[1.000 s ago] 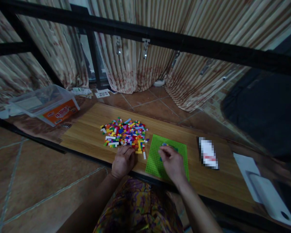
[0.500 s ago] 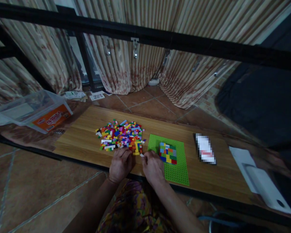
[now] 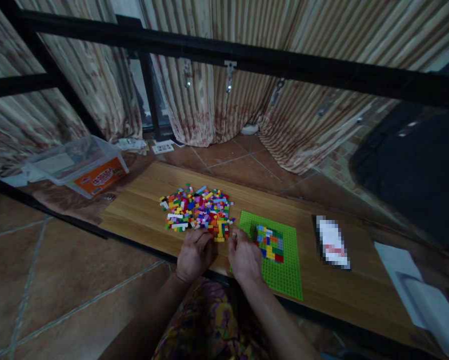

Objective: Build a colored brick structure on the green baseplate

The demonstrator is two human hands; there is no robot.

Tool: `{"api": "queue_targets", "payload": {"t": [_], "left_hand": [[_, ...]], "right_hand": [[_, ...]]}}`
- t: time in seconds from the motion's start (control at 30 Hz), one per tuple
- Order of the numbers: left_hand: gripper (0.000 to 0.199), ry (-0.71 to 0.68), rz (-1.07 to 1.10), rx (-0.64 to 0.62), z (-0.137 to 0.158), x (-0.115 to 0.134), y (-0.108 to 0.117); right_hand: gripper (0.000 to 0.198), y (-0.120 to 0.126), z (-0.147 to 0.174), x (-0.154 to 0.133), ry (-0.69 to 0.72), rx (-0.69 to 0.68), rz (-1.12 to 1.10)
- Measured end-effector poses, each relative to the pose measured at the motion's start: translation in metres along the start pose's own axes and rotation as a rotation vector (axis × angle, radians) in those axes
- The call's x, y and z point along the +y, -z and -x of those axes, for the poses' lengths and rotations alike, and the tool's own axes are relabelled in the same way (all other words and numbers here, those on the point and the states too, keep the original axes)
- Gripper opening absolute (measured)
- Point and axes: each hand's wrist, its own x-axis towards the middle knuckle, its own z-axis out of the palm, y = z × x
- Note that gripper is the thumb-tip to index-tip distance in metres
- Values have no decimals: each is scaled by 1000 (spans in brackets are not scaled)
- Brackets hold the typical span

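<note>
My right hand (image 3: 246, 256) is closed in a pinch beside the left edge of the green baseplate (image 3: 286, 277). Between its fingertips shows a small white brick (image 3: 234, 234). A low block of multicoloured bricks (image 3: 271, 244) is built up on the baseplate, just right of that hand. My left hand (image 3: 195, 252) rests at the near edge of the brick pile (image 3: 198, 206), its fingers curled together; whatever they hold, if anything, is hidden. A few yellow bricks (image 3: 220, 231) lie between the two hands.
On the wooden board (image 3: 142, 200), a pixelated white item (image 3: 332, 243) lies right of the baseplate. A clear plastic bin (image 3: 82, 165) with an orange label stands at the left. Black metal bars (image 3: 209, 49) cross in front of striped curtains. White objects (image 3: 400, 280) lie at the far right.
The view has shifted, so the board and bricks appear farther right. The right hand still pinches the white brick, which now shows less between its fingers. The left hand stays by the pile.
</note>
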Motion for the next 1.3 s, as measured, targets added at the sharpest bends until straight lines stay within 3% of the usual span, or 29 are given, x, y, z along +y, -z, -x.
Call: {"api": "queue_targets", "payload": {"t": [0.23,0.47,0.73,0.87,1.03,1.3], "left_hand": [[14,9,23,1,1,1,0],[15,-67,70,30,4,3,6],[20,-181,89,-99,9,4,10],[22,-237,68,-161,8,6,12],[21,-246,42,-147,7,5,9],[18,-223,-15,-113,10,4,6]], "right_hand": [[23,-6,2,-11,229,-69,-74],[19,-9,-11,2,172,9,30],[22,-1,-34,-10,219,45,17],[25,-2,-55,-23,314,9,10],[29,-10,-76,-31,364,-69,79],[30,-3,-78,-15,417,-116,109]]}}
